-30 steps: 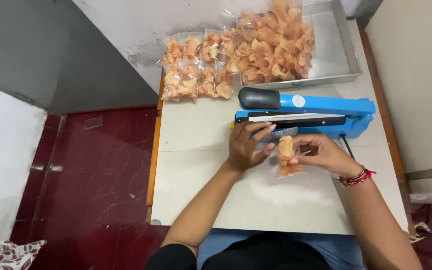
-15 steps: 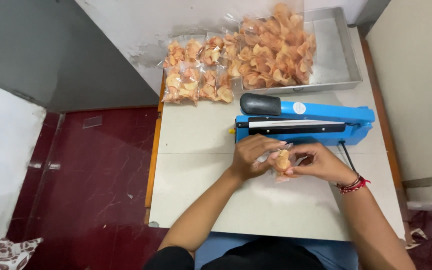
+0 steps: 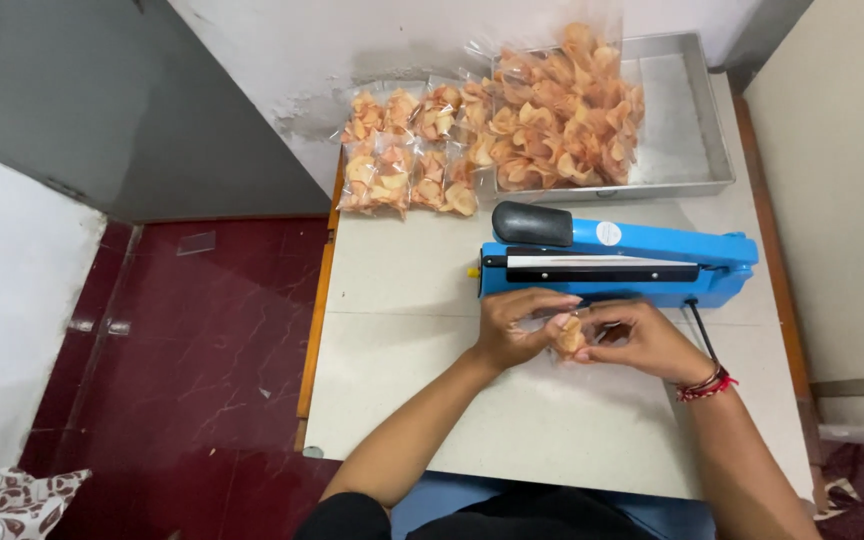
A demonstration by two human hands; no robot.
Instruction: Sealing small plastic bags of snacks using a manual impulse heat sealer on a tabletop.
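Note:
My left hand (image 3: 514, 326) and my right hand (image 3: 642, 340) meet over the white table (image 3: 402, 340), both pinching a small clear bag of orange-pink crackers (image 3: 570, 335). The bag sits between my fingers, just in front of the blue heat sealer (image 3: 617, 262) with its black handle. My right wrist wears a red thread band. Most of the bag is hidden by my fingers.
Several sealed cracker bags (image 3: 407, 160) lie at the table's far left. A metal tray (image 3: 687, 140) at the back holds a big clear bag of loose crackers (image 3: 562, 110). Dark red floor lies to the left, a beige wall to the right.
Both hands have closed in tighter around the small bag and drawn slightly toward the sealer; more of the bag is covered than before.

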